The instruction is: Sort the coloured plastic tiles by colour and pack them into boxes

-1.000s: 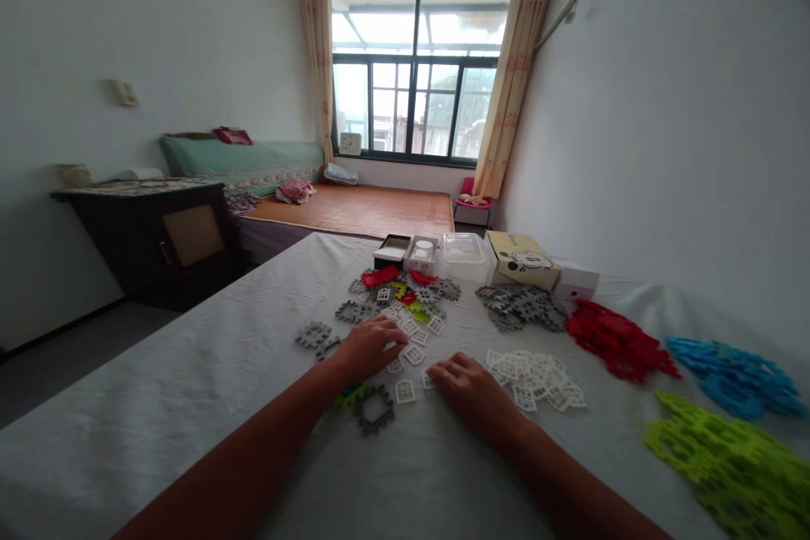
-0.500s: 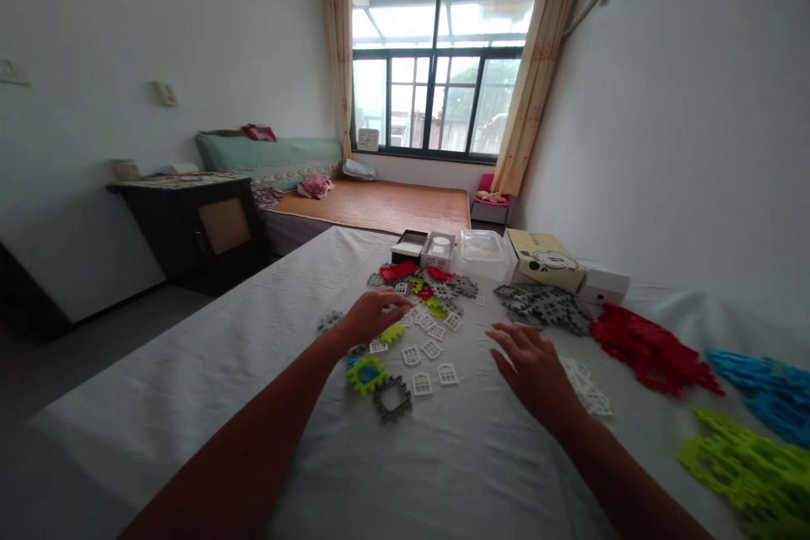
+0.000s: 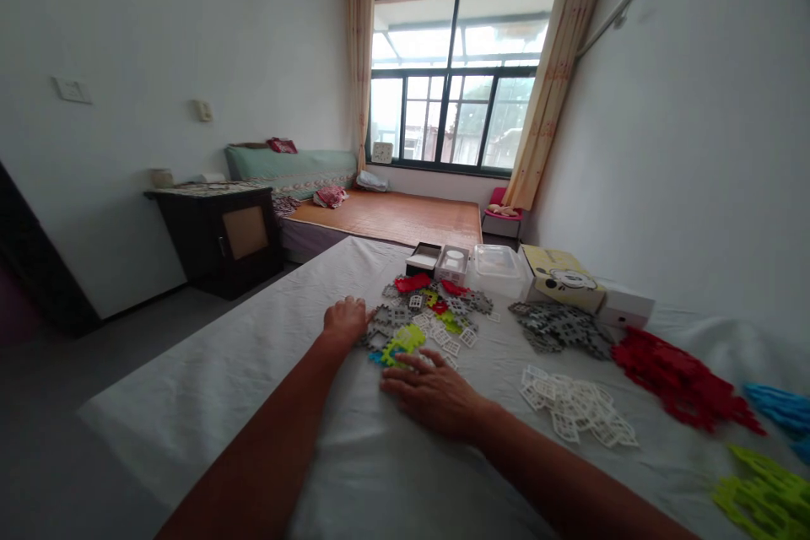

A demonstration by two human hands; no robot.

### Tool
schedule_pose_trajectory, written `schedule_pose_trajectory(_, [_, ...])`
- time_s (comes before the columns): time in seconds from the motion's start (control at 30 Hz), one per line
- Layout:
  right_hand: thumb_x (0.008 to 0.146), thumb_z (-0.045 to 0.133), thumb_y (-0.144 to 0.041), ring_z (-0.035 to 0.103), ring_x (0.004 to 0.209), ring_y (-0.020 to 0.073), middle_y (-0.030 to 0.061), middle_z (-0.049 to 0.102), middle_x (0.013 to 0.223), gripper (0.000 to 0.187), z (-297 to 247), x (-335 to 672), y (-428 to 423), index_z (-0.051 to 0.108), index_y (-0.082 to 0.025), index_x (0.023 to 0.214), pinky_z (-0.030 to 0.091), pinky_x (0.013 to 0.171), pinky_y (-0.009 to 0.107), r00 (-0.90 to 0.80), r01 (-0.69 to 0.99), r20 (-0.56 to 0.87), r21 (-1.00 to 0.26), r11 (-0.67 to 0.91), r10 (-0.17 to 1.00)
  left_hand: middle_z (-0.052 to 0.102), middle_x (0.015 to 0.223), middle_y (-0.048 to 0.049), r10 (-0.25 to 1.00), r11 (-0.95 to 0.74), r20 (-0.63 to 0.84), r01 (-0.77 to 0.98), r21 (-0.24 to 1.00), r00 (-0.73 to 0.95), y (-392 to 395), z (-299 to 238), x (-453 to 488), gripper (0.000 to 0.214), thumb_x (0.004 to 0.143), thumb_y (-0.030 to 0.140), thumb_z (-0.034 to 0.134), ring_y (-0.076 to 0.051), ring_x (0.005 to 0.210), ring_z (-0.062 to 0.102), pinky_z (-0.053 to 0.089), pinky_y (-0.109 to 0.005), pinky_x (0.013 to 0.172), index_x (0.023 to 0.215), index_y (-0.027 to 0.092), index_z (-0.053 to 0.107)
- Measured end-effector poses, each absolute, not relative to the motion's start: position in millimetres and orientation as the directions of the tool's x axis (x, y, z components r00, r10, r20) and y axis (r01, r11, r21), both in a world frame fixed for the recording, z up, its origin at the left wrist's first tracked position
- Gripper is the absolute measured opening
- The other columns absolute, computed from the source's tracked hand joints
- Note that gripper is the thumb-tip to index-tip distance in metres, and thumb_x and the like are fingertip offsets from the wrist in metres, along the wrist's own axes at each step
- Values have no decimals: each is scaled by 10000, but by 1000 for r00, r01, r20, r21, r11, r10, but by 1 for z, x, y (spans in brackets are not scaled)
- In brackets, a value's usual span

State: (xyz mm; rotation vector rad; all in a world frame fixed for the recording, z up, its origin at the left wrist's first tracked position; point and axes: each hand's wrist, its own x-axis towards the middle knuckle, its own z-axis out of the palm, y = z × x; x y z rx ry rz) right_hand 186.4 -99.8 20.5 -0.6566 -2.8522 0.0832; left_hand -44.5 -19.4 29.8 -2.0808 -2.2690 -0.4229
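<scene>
My left hand (image 3: pixel 345 321) rests on the white cloth at the left edge of a mixed pile of small plastic tiles (image 3: pixel 436 312), touching grey ones; its fingers curl away from me and their tips are hidden. My right hand (image 3: pixel 436 392) lies flat, fingers stretched leftward, fingertips against a lime-green and blue tile (image 3: pixel 402 346) at the pile's near edge. Nothing is lifted off the cloth.
Sorted heaps lie to the right: grey (image 3: pixel 563 325), white window pieces (image 3: pixel 575 409), red (image 3: pixel 680 375), blue (image 3: pixel 781 405), lime green (image 3: pixel 765 498). Small boxes (image 3: pixel 452 261), a clear tub (image 3: pixel 497 260) and a yellow box (image 3: pixel 563 278) line the cloth-covered table's (image 3: pixel 253 388) far edge. A dark cabinet (image 3: pixel 221 236) stands left.
The view turned left. My left hand slid leftward to the pile's left edge. My right hand moved left from the white heap to the green tile. The loose tiles sit closer together.
</scene>
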Motion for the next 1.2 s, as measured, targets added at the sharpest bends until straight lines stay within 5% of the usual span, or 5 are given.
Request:
schedule_pose_trajectory(0.23, [956, 378, -301, 530, 1136, 174, 42, 639, 1180, 299, 49, 226, -47, 609, -246, 1137, 391, 963, 337, -532, 655, 463, -306, 691, 709, 652, 1078, -55, 957, -127, 285, 958, 257, 50, -17, 37, -26, 326, 936, 377, 397, -176, 968, 612, 444, -247, 821, 1140, 235, 607])
schedule_pose_trajectory(0.37, [895, 481, -350, 627, 763, 153, 48, 679, 942, 255, 44, 261, -59, 657, -208, 1013, 470, 740, 273, -449, 724, 270, -449, 523, 852, 639, 1071, -37, 924, -206, 370, 942, 265, 98, -20, 33, -16, 294, 934, 370, 398, -192, 1009, 584, 451, -267, 815, 1085, 269, 630])
schedule_pose_trajectory(0.47, [787, 633, -359, 617, 852, 183, 71, 650, 1010, 290, 26, 270, -78, 661, -209, 1033, 465, 769, 276, -513, 740, 140, -427, 520, 847, 619, 1144, -44, 909, -242, 398, 931, 273, 119, -16, 23, -16, 264, 906, 347, 461, -209, 1089, 536, 442, -287, 878, 1092, 263, 629])
schedule_pose_trajectory(0.83, [725, 652, -239, 557, 685, 132, 4, 628, 795, 128, 17, 278, -94, 651, -207, 849, 415, 635, 232, -447, 703, 168, -541, 461, 879, 599, 1245, -98, 930, -263, 328, 921, 288, 163, -3, -4, -16, 350, 882, 369, 514, -245, 1182, 506, 366, -366, 1025, 1173, 198, 607])
schedule_pose_trajectory(1.2, [871, 477, -407, 617, 702, 165, 30, 676, 777, 296, 29, 365, -63, 688, -231, 761, 415, 653, 263, -238, 897, 272, -307, 318, 932, 678, 969, -56, 877, -382, 437, 842, 382, 200, -12, 11, -2, 359, 948, 376, 376, -190, 946, 603, 454, -290, 852, 905, 206, 690])
